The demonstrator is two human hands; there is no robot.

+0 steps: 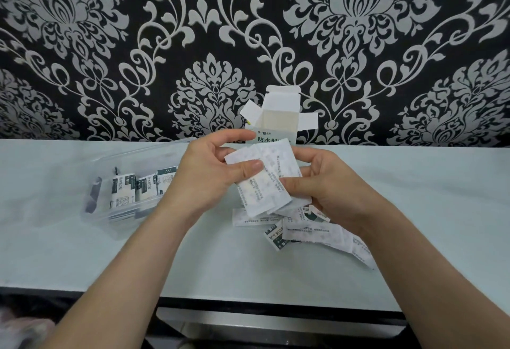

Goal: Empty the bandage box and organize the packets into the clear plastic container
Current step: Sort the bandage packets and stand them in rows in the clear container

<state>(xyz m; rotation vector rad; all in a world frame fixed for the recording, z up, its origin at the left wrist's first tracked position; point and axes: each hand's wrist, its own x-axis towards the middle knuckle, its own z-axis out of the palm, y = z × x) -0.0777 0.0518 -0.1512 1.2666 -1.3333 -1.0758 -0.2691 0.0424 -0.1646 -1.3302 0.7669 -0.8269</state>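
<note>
Black wall covering (110, 44) bears silvery-grey damask scrolls. The white cardboard bandage box (276, 137) carries dark green lettering (cream inside); flat paper packets (256, 196) are white with faint grey print.

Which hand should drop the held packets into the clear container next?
Left, probably. The left hand grips the held packets, and the clear container lies to the left of both hands. The right hand, also pinching them, would have to cross over.
</note>
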